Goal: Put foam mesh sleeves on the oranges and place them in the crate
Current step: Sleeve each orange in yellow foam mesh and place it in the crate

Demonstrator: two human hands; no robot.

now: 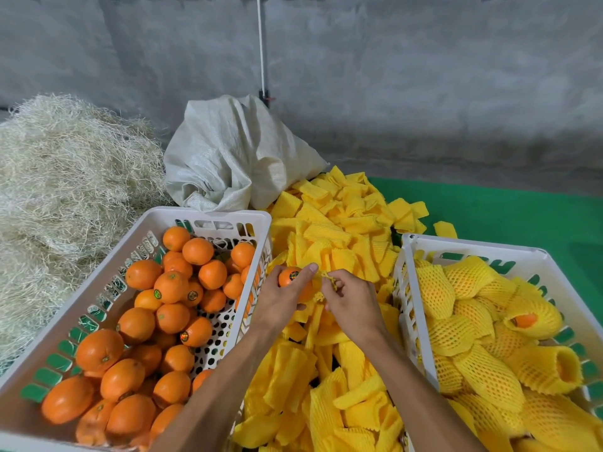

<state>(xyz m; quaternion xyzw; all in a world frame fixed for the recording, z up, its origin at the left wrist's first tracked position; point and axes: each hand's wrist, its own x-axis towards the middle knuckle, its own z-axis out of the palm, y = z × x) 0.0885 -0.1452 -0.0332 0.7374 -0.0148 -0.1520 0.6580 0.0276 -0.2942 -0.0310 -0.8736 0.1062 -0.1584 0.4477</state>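
Observation:
My left hand (pixel 284 300) grips a bare orange (pixel 288 277) with a round sticker, above the heap of flat yellow foam mesh sleeves (pixel 339 243). Close beside it, my right hand (pixel 350 300) pinches the edge of one yellow sleeve (pixel 330 282) between thumb and fingers; the sleeve hangs between the two hands, touching the orange. To the left, a white crate (pixel 225 216) holds several bare oranges (pixel 169 287). At the right, another white crate (pixel 463 247) holds several oranges wrapped in yellow sleeves (pixel 470 334).
A crumpled white woven sack (pixel 235 154) lies behind the sleeve heap. A big pile of pale straw-like fibre (pixel 62 177) fills the left. Green table surface (pixel 509 216) shows at the back right, with a grey wall beyond.

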